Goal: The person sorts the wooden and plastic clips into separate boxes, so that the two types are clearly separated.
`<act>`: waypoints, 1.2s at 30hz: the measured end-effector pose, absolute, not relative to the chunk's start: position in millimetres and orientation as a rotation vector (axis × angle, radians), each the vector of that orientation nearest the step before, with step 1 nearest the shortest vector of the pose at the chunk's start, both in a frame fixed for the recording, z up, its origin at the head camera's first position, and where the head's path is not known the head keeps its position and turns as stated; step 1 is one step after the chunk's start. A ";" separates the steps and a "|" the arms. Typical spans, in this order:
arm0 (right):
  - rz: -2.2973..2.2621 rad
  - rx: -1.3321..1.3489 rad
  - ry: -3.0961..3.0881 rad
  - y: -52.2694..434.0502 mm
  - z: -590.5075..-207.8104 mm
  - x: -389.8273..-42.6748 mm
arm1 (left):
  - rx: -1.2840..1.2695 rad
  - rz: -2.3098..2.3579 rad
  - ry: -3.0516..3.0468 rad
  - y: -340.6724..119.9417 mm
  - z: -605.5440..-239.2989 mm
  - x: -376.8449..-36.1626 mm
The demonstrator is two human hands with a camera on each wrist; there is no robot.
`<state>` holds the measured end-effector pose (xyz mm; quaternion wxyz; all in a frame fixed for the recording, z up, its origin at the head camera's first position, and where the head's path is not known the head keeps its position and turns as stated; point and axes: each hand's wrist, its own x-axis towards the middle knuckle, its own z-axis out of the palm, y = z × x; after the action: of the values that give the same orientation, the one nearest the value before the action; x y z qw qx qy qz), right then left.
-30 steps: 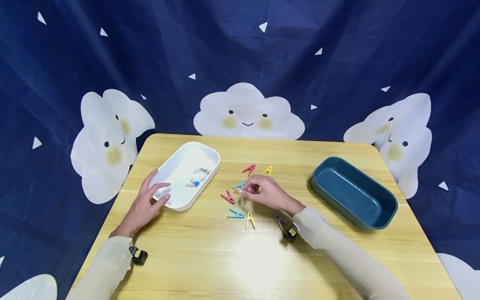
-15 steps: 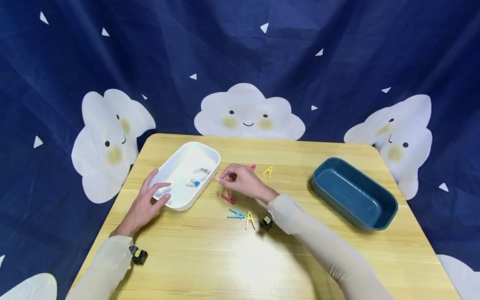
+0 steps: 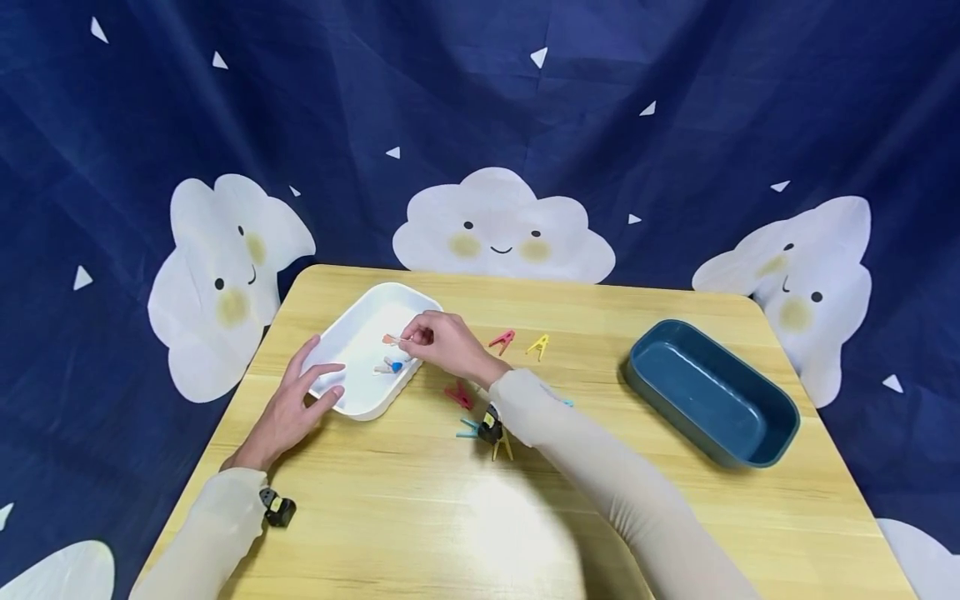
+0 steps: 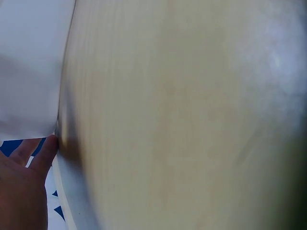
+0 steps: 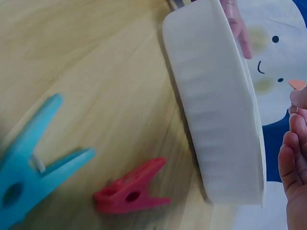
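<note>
My right hand (image 3: 442,340) pinches a small clothespin with an orange end (image 3: 390,339) over the right side of the white tray (image 3: 360,414). In the right wrist view, that orange end (image 5: 297,84) pokes out above the fingertips. Inside the tray lies a small clothespin with a blue piece (image 3: 395,367). My left hand (image 3: 281,417) rests at the tray's near left end, its fingers spread and reaching over the rim. In the left wrist view, the left thumb (image 4: 47,149) is right at the tray's lower corner.
Red clothespins (image 3: 502,340), a yellow clothespin (image 3: 538,347) and a blue clothespin (image 3: 468,428) lie on the wooden table (image 3: 420,517), some partly behind the right forearm. A dark teal tray (image 3: 716,392) stands at the right. A dark blue cloud-patterned curtain (image 3: 345,100) hangs behind.
My right hand has moved left from among the clothespins on the table to over the white tray, carrying the small clothespin. The left hand has stayed at the tray.
</note>
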<state>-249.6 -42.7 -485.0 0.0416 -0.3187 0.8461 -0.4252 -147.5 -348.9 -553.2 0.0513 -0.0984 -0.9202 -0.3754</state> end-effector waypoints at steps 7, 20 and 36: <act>-1.225 -0.970 2.619 -60.5 -486.6 -256.0 | -0.298 -1.140 -2.796 -350.0 -553.6 -146.3; -1.144 -0.930 2.683 -75.2 -494.8 -266.6 | -0.289 -1.130 -2.809 -349.6 -551.5 -145.4; -0.758 -0.923 2.806 -98.5 -494.3 -271.9 | -0.273 -1.099 -2.832 -350.1 -550.3 -145.3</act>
<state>-271.9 -98.5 -494.3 0.0461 -0.3025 0.9191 -0.2484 -145.3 -350.1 -550.3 0.0456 -0.0894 -0.9276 -0.3600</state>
